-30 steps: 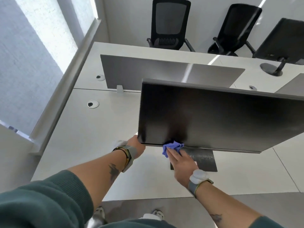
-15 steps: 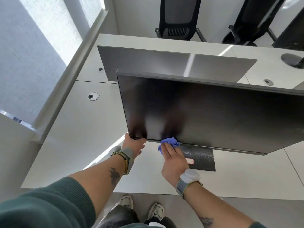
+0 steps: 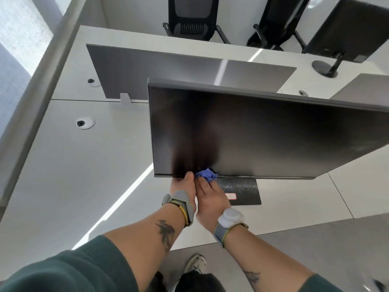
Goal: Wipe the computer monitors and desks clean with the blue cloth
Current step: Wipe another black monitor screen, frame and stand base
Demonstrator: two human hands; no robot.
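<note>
A large black monitor stands on its dark flat base on the white desk. My left hand grips the monitor's bottom edge near the left corner. Beside it, my right hand presses a crumpled blue cloth against the same bottom edge, fingers bunched on the cloth. The two hands touch each other. A second monitor stands at the far right on the desk behind.
A grey divider panel separates the desks. Cable grommets sit in the desk at left. Two black office chairs stand beyond the far desk. A window ledge runs along the left. My shoes show below the desk edge.
My left hand slid right along the monitor's bottom edge, away from the corner, and now touches my right hand. The cloth stays at the bottom edge. The camera view shifted.
</note>
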